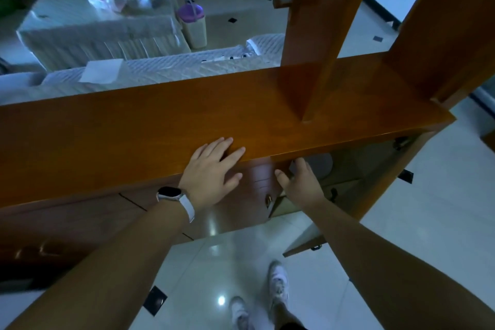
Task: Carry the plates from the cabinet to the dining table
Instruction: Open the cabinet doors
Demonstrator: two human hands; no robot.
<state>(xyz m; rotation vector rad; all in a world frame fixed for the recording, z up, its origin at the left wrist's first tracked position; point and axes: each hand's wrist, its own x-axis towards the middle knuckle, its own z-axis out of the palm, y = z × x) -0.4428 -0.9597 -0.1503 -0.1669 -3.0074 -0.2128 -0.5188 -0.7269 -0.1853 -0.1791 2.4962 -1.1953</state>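
A low wooden cabinet [134, 126] runs across the view, its right compartment open. Inside that dim compartment stands a pale round plate [320, 166], partly hidden by my right hand. My left hand [211, 171], with a watch on the wrist, rests flat on the cabinet's top edge, fingers spread, holding nothing. My right hand [300, 182] reaches into the open compartment with thumb apart from the fingers; its fingertips are at the plate's near edge, and I cannot tell whether they grip it.
The opened cabinet door [305, 242] swings out low at the right over the glossy tiled floor. Wooden posts [321, 35] rise from the cabinet top. Beyond it are covered sofas [166, 67] and a covered table [93, 21] with bags. My feet stand on the tiles below.
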